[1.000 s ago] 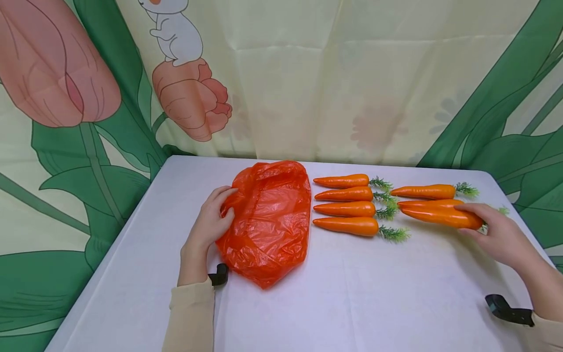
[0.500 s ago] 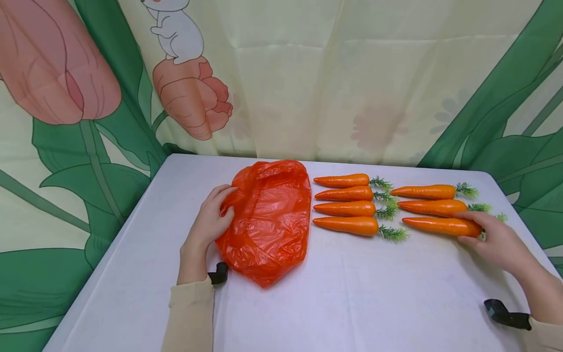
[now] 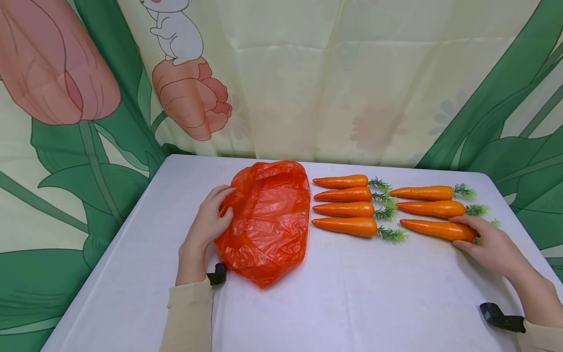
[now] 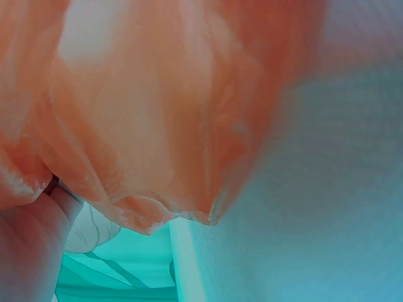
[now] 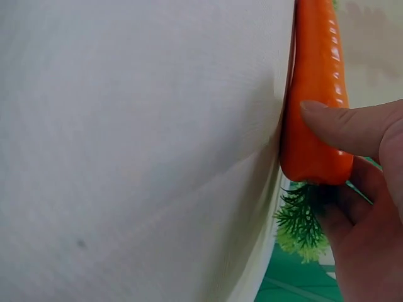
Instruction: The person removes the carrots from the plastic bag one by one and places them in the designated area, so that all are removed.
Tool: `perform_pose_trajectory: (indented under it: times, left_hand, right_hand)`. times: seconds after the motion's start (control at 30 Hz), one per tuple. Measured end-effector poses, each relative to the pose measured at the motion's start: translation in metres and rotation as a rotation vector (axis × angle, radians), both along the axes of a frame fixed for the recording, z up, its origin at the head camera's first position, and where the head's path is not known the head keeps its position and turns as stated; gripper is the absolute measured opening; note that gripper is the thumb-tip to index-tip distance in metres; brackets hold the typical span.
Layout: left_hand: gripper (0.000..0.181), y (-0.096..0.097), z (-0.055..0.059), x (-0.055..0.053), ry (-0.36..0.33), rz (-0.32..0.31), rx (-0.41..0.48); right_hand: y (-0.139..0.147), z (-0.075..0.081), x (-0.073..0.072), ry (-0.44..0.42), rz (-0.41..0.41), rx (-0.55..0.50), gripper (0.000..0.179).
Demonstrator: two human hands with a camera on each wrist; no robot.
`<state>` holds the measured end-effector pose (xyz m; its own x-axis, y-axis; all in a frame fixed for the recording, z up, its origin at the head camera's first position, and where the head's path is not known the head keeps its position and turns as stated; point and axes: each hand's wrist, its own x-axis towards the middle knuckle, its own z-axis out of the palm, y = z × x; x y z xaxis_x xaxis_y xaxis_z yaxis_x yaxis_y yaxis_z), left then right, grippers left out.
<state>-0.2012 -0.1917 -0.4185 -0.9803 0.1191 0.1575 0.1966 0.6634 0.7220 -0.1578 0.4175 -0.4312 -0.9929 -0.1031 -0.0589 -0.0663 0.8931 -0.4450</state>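
A crumpled red plastic bag (image 3: 277, 220) lies on the white-covered table, left of the carrots. My left hand (image 3: 208, 222) pinches its left edge between thumb and fingers. The bag (image 4: 157, 119) fills most of the left wrist view and hides most of that hand. On the right, my right hand (image 3: 490, 244) holds a glossy orange carrot (image 3: 433, 229) by its thick end, tip pointing left. In the right wrist view, the thumb (image 5: 349, 128) presses the carrot (image 5: 317, 82) against the cloth side, and the fingers sit behind its green top (image 5: 302, 220).
Beside the bag, several carrots (image 3: 345, 210) lie in a column, tips left, leafy tops right. Two more, an upper carrot (image 3: 424, 193) and a lower carrot (image 3: 433, 209), lie just beyond the held one. A printed curtain (image 3: 286, 93) hangs behind the table (image 3: 334, 293).
The right hand has lowered its carrot onto the table, below the two others on the right, and shifted slightly left and toward the front. The left hand and bag stay put.
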Motion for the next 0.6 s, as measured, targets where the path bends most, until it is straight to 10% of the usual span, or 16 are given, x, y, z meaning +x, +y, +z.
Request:
perform_pose_trajectory:
  times: [0.6]
  left_hand:
    - [0.048, 0.0009, -0.0005, 0.0006, -0.020, 0.008, 0.014]
  right_hand:
    - [-0.0043, -0.0023, 0.0027, 0.143, -0.005, 0.059, 0.055]
